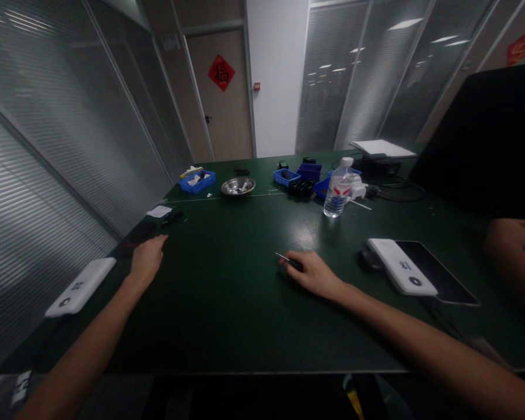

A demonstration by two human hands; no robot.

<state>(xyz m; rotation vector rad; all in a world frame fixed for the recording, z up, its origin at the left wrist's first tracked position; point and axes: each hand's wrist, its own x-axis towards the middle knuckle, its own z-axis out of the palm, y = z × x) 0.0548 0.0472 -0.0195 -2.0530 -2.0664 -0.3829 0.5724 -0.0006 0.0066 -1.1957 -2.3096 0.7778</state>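
On the right side of the table, my right hand (312,274) rests with its fingers closed around a slim tool with a thin metal shaft (282,256) and a dark handle. It looks like a small screwdriver. My left hand (147,258) is at the left edge of the table, its fingers drawn together and seen from the back. Whether anything is in it is hidden. Just beyond its fingertips lie small black items (172,219) and a white paper (158,211). A dark flat object (133,239) lies beside that hand.
A metal bowl (238,187) and a blue basket (198,182) hold small pieces at the back left. More blue trays (286,177), black parts (301,189) and a water bottle (339,189) stand at the back right. White power banks (401,267) lie either side; another person's arm (514,251) is at right.
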